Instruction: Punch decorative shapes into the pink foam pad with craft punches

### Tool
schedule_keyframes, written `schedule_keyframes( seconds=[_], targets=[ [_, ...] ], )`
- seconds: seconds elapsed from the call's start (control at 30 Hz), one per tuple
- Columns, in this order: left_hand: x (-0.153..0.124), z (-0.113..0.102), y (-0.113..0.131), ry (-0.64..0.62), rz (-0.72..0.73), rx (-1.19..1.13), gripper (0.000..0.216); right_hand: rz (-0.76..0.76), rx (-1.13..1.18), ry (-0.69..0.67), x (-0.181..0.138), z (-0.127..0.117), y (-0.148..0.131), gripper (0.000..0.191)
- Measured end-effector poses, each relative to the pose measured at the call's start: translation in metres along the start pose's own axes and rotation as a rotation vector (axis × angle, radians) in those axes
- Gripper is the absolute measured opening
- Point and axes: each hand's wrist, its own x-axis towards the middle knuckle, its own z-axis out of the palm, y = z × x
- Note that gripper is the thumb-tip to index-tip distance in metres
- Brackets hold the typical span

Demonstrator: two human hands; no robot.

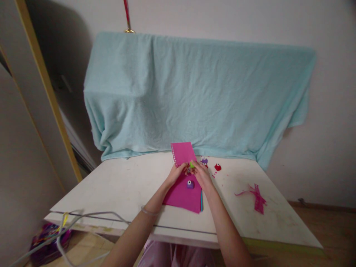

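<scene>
At the far left, grey cables point(83, 218) trail over the front edge of the white table point(125, 185) where I sit. My left forearm rises from the bottom of the view towards the middle of the table, a thin bracelet point(148, 212) on its wrist.

My left hand point(176, 173) has its fingers curled in and pinched on the lower left edge of a pink sheet point(183, 152). The sheet stands tilted up off the table, with a row of small holes along its left side. Just right of that grip, a small green punch point(191, 164) sits at the sheet's bottom edge, between my two hands.

My right hand point(200, 174) is closed over the green punch, fingertips drawn together on it, almost touching my left hand. The grip is too small in view to tell which fingers press. My right forearm comes up from the bottom right, so that both arms meet in a narrow V above the table's middle.

Under my hands lies a pink paper stack point(180, 198) with a blue edge showing at its right side, and a purple punch point(190, 184) rests on top of it. Just right of my hands, a second purple punch point(204, 160) and a red punch point(217, 167) stand on the bare table. Well apart to the right lie pink paper scraps point(257, 196). A pale blue towel point(194, 92) hangs draped behind the table.
</scene>
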Motion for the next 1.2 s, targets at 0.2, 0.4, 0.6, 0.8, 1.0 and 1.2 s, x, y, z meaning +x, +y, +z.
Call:
schedule_keyframes(
  seconds=[0.2,0.4,0.6,0.8,1.0,1.2],
  targets=[
    [-0.003,0.0,-0.003,0.096,0.073,0.177,0.04,-0.027,-0.019,0.056,0.003,-0.001,0.003,0.033],
    [-0.004,0.002,0.001,0.175,0.101,0.28,0.045,-0.039,-0.036,0.07,0.004,-0.002,0.003,0.032],
    [-0.003,0.0,0.004,0.196,0.117,0.298,0.045,-0.045,-0.041,0.07,0.005,-0.003,0.003,0.035],
    [0.0,0.0,-0.002,0.157,0.096,0.227,0.048,-0.036,-0.046,0.068,0.004,-0.002,0.002,0.035],
    [0.002,-0.002,-0.001,0.295,0.142,0.219,0.042,-0.094,-0.096,0.019,0.001,0.001,0.001,0.033],
    [0.003,-0.009,0.0,0.371,0.186,0.216,0.042,-0.101,-0.067,0.034,0.0,0.002,0.0,0.03]
  ],
)
